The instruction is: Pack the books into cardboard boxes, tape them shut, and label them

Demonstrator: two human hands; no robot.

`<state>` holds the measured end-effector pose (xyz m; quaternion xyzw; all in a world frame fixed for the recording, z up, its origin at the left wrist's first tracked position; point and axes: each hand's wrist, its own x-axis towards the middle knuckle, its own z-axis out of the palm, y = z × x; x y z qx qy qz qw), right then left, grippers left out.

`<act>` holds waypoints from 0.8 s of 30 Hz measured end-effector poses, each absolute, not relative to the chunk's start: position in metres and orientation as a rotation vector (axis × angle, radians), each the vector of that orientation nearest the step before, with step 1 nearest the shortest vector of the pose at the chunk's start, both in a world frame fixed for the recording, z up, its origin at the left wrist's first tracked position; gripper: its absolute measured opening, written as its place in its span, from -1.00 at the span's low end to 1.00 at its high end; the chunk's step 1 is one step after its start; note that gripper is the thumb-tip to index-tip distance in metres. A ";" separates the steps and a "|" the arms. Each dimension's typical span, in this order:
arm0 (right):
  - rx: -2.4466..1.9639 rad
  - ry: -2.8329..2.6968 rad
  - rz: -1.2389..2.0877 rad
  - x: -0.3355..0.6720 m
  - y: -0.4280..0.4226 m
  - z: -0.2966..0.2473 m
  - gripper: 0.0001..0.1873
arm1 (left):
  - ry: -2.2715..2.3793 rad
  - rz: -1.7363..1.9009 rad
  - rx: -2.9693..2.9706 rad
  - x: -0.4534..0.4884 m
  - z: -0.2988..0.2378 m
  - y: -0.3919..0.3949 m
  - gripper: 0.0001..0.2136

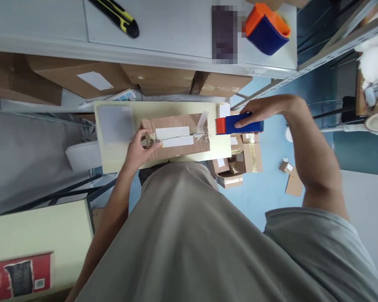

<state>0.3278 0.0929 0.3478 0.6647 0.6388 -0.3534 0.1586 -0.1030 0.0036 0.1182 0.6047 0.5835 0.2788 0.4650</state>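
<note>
A long cardboard box (176, 147) lies on a pale yellow table (113, 161), with white paper strips on its top and clear tape at its ends. My left hand (139, 150) grips the box's left end, thumb and fingers pressing the taped flap. Closed round a blue tape dispenser (245, 123) with a red toothed head, my right hand (261, 112) holds it just past the box's right end. The dispenser's head points left, apart from the box. A strip of tape (202, 121) sticks up at the box's upper right corner.
A grey shelf (166, 48) runs across the far side, bearing a utility knife (119, 19) and an orange-and-blue tape dispenser (267, 29). Large cartons (166, 79) stand beneath it. Several opened boxes (252, 157) lie on the floor to the right. A metal upright (330, 54) rises at right.
</note>
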 end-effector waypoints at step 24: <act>1.361 1.691 -1.339 0.396 0.078 0.290 -0.06 | 1.578 0.747 1.522 -0.079 0.114 -0.006 -0.56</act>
